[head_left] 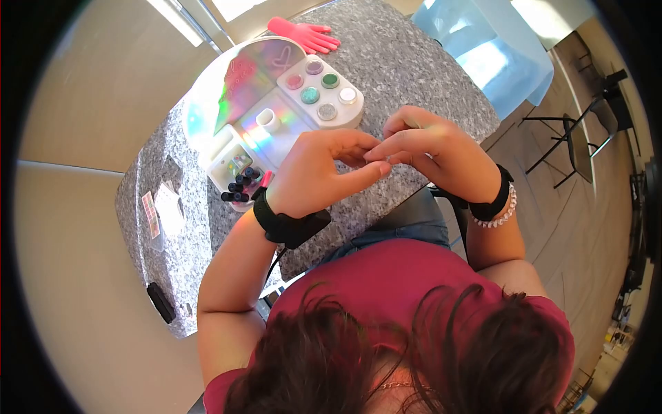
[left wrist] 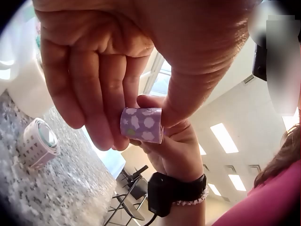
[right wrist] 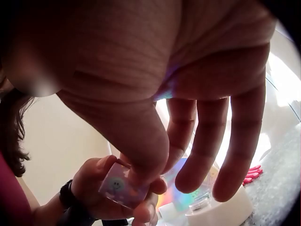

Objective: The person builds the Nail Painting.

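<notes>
A small purple roll with white cloud shapes [left wrist: 142, 125] is pinched between thumb and fingers of the left hand [head_left: 321, 169], seen close in the left wrist view. The right hand [head_left: 438, 152] meets it from the other side, its thumb and index finger on the same roll [right wrist: 123, 186], which shows a smiley face in the right wrist view. In the head view the fingers of both hands hide the roll. The other fingers of the right hand [right wrist: 188, 84] hang fairly straight.
Beyond the hands are a white case with round glitter pots [head_left: 310, 95], a white ring-shaped roll [head_left: 267, 120], dark-capped bottles [head_left: 241, 185] and a pink hand form [head_left: 303, 34]. Sticker sheets [head_left: 165, 210] lie at the left. Another patterned roll [left wrist: 40, 143] stands on the speckled table [head_left: 407, 62].
</notes>
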The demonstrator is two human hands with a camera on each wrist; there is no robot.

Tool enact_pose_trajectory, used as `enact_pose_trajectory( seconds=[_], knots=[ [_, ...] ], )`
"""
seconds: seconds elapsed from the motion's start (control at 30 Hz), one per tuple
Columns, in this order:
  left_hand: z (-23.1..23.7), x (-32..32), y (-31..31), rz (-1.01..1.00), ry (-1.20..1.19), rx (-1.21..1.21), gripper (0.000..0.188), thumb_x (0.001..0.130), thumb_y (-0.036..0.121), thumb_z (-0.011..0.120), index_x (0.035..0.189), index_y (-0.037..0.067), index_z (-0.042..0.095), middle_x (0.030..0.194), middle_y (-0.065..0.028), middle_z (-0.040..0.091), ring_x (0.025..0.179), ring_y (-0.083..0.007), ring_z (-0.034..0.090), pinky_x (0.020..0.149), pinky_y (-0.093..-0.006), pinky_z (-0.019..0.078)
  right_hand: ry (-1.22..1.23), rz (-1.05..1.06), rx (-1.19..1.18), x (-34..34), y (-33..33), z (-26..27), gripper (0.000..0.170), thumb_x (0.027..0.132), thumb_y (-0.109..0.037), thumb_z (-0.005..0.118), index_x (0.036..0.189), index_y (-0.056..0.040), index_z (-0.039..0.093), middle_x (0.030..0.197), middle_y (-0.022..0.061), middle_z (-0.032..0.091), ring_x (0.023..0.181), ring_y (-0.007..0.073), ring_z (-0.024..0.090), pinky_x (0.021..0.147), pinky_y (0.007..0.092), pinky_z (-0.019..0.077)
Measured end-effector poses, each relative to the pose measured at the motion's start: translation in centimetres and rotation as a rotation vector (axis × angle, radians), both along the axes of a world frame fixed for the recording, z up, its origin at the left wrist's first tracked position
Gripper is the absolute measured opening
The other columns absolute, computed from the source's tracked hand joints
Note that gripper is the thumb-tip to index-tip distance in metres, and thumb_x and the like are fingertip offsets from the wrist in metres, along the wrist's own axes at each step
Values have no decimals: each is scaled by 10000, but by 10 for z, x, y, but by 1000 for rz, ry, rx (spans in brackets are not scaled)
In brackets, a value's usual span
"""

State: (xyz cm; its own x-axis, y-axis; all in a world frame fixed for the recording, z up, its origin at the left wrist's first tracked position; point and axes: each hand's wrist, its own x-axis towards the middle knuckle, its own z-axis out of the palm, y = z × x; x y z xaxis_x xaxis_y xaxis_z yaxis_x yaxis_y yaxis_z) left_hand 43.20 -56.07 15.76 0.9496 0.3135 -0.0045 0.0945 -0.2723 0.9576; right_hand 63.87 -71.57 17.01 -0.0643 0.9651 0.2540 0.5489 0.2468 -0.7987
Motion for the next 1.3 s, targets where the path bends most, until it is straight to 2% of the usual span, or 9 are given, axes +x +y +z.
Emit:
enact_pose_trajectory(
  seconds=[0.2,0.3,0.53,0.6,0.73,0.83,1.1,1.17,1.3],
  knots=[
    [-2,0,0,-53,-20,-62,321,1042,147,803,1302,-35,753,1103,-44,820,1018,-96,765,907,-277,601,-178,-90,188,0,1,0,194,955,74,730,1097,-41,794,1090,106,652,953,253,673,828,338,528],
    [-3,-1,3,-17,-32,-142,353,1069,145,774,1363,-43,716,1157,-71,814,1059,-117,767,939,-295,610,-230,-258,326,-4,3,7,128,975,32,747,1076,-45,759,1082,112,668,965,300,677,837,374,552],
    [-10,2,13,89,-191,-175,337,1133,117,667,1426,-51,665,1245,-128,792,1159,-175,759,1004,-323,605,-227,-371,387,1,0,13,120,978,67,740,1066,-16,739,1092,105,670,960,264,672,824,349,548],
    [-11,4,11,165,-249,-212,331,1116,138,702,1397,-38,686,1189,-107,801,1099,-147,759,957,-297,603,-187,-396,361,-2,-1,14,131,986,82,715,1065,-18,743,1094,104,673,942,253,672,813,345,553],
    [-10,5,8,322,-340,-299,338,1105,161,731,1384,-28,693,1151,-94,810,1060,-121,755,916,-271,599,-206,-341,334,-5,-3,14,157,977,78,710,1074,-37,755,1096,107,677,944,261,686,816,349,566],
    [-18,9,3,297,-348,-394,316,1109,158,725,1364,-28,707,1160,-91,810,1067,-114,752,923,-265,595,-165,-111,268,-15,2,1,189,940,15,766,1100,-83,783,1092,97,696,937,298,729,796,384,593],
    [-20,11,-5,299,-295,-365,293,1068,147,780,1306,-20,746,1151,-97,814,1062,-113,761,904,-262,610,-272,-159,246,-23,4,-1,199,907,-69,808,1103,-99,811,1003,71,724,869,301,732,756,409,593],
    [-16,8,-3,287,-211,-293,348,1054,57,769,1382,-41,703,1230,-145,807,1139,-157,769,965,-291,631,-266,-153,203,-20,3,-1,189,902,-56,795,1087,-93,810,991,75,724,865,300,730,748,408,589],
    [-8,4,-7,282,-164,-322,477,1009,17,808,1454,-45,649,1205,-147,812,1099,-157,780,918,-272,643,-194,-116,172,-3,-3,5,232,891,14,715,1082,-90,794,941,87,693,817,299,697,710,397,564]
  ],
)
